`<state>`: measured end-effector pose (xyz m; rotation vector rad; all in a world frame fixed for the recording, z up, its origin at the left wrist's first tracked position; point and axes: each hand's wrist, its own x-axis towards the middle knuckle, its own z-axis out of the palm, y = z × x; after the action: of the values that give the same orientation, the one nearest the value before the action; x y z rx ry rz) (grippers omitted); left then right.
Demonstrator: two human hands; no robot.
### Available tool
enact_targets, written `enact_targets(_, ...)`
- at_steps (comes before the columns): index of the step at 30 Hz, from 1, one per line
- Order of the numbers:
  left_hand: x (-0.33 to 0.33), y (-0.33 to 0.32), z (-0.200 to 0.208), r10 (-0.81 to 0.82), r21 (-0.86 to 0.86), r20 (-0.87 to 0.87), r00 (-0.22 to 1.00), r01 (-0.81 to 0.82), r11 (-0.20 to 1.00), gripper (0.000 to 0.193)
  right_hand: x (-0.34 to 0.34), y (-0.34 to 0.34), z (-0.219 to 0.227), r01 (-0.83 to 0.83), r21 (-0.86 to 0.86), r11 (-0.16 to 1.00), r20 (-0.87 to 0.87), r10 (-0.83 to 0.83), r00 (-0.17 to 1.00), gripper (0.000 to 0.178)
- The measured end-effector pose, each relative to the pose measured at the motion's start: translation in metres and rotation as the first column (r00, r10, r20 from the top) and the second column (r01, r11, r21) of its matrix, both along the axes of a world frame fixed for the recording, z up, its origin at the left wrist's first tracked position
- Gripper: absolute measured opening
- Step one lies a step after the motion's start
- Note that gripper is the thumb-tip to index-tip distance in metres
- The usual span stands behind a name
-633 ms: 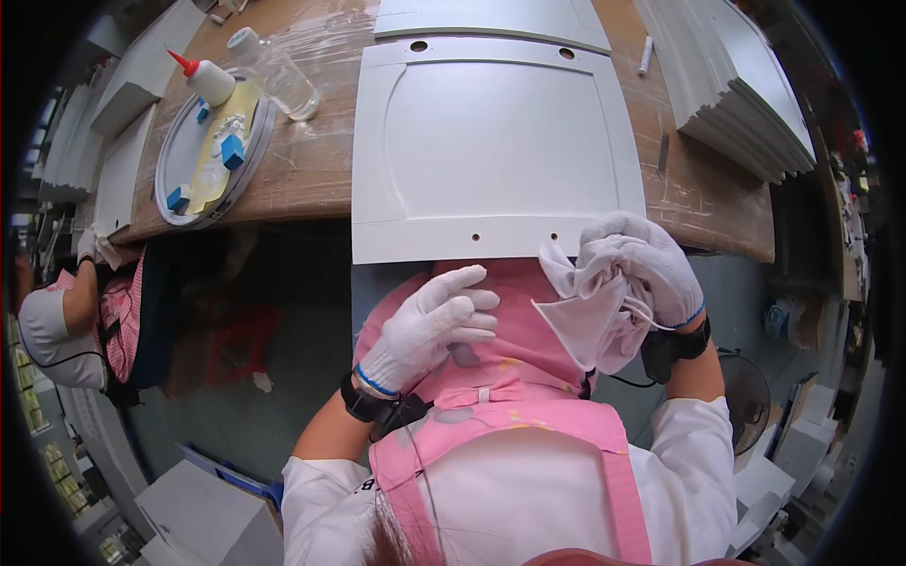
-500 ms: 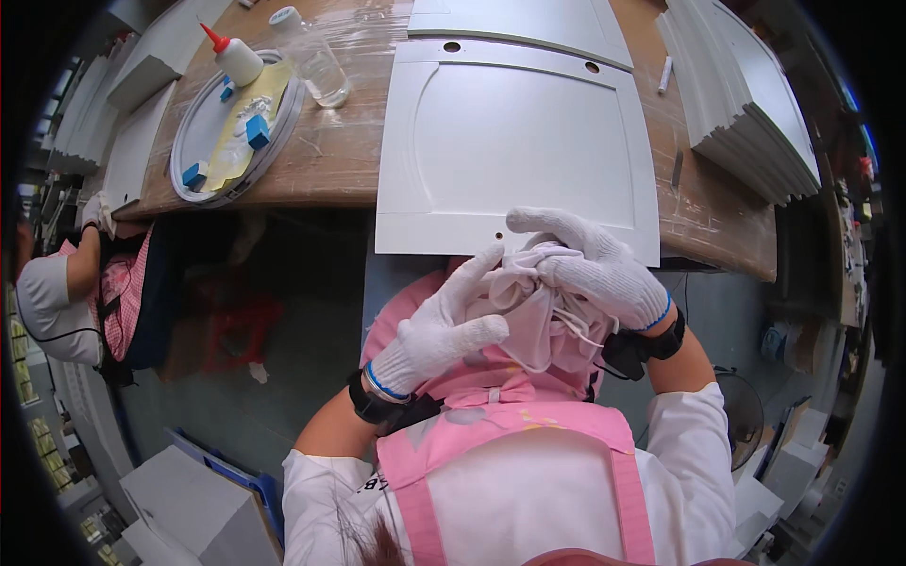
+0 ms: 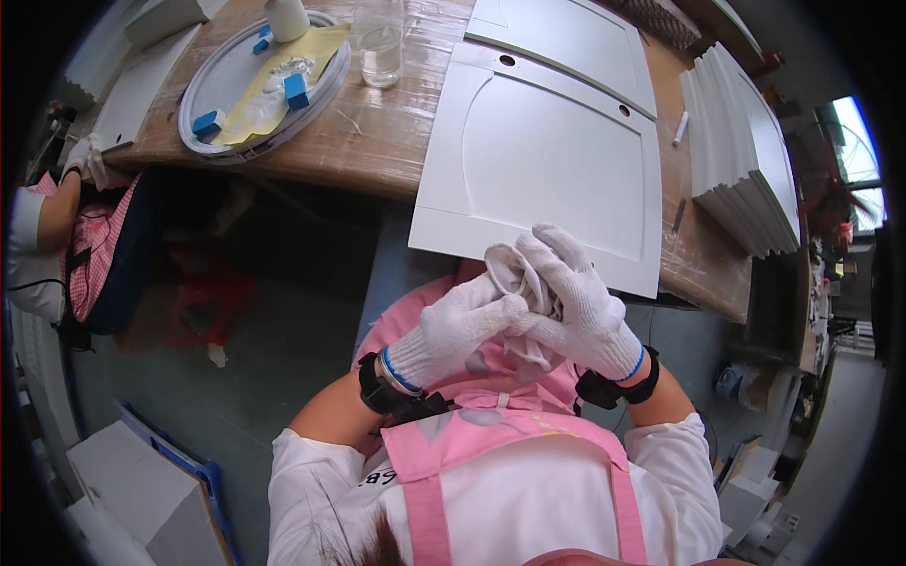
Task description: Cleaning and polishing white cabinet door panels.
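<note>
Both my hands wear white knitted gloves and squeeze a crumpled whitish cloth between them, above my pink apron. My left hand presses it from the left, thumb pointing toward the other hand. From the right, my right hand wraps its fingers over the bundle. Parts of the cloth are hidden by the gloves. Just beyond my hands lies a white cabinet door panel with a recessed middle and round holes; its near edge juts past the table.
On the wrapped brown table, a round grey lid holds yellow paper, white paste and blue blocks. A clear bottle stands beside it. Stacked white panels are at right. A co-worker's gloved hand shows at far left.
The cloth is bunched smaller, and my hands have come together on it; my left hand was open beside it. The view has turned, shifting table and panels.
</note>
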<state>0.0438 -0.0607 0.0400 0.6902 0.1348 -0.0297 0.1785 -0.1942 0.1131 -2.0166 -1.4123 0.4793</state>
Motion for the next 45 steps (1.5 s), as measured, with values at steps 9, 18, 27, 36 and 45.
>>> enact_targets(9,-0.042,0.032,-0.007,0.195,0.209,-0.204,0.959,-0.152,0.966,0.042,0.072,0.03,0.014,0.277,-0.072,0.958,0.067,-0.272,0.96,0.037)
enact_targets(18,-0.009,0.054,-0.044,0.651,0.559,-0.267,0.711,-0.436,0.705,0.078,0.071,0.088,-0.05,0.044,-0.084,0.995,0.494,0.003,0.869,0.031)
enact_targets(27,0.002,0.054,-0.069,0.444,0.384,-0.201,0.873,-0.347,0.856,0.055,0.068,0.091,-0.058,-0.17,0.026,0.985,0.464,0.139,0.875,0.03)
enact_targets(36,0.003,0.057,-0.062,0.412,0.355,-0.21,0.887,-0.323,0.877,0.053,0.075,0.094,-0.054,-0.165,-0.165,0.972,0.427,0.222,0.877,0.032)
enact_targets(45,0.008,0.056,-0.055,0.447,0.369,-0.242,0.861,-0.344,0.863,0.05,0.077,0.089,-0.04,-0.268,-0.256,0.929,0.467,0.362,0.807,0.024)
